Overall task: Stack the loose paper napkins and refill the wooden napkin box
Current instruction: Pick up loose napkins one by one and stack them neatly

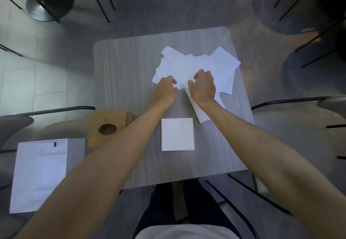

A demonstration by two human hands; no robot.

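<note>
Reaches forward over the grey tabletop [127, 66] with both arms, to the near edge of the loose paper napkins [189, 64] fanned in a heap across the far right part. Curls the left hand [165, 89] onto the heap's near left corner, fingers [171, 80] bent and closed against the thumb, apparently pinching a napkin edge. Sets the right hand [203, 87] just beside it, thumb and forefinger drawn together on the paper, seemingly nipping another sheet; cannot tell how many layers sit in either pinch. Partly covers one stray napkin [203, 115] with the right wrist, its long axis running diagonally from the hands toward the near right. Has a squared stack of napkins [177, 134] flat on the tabletop, straight back toward the body from both hands, between the forearms and well apart from the heap. Finds the wooden napkin box [107, 128] at the near left edge, oval opening up, just beside the left forearm and so nearer that hand. Notes a white paper bag [39, 175] lower left, off the tabletop. Judges the stacking barely begun and the box not yet refilled: next, probably calls for drawing a pinched sheet straight back onto the stack, edges squared to its sides.
</note>
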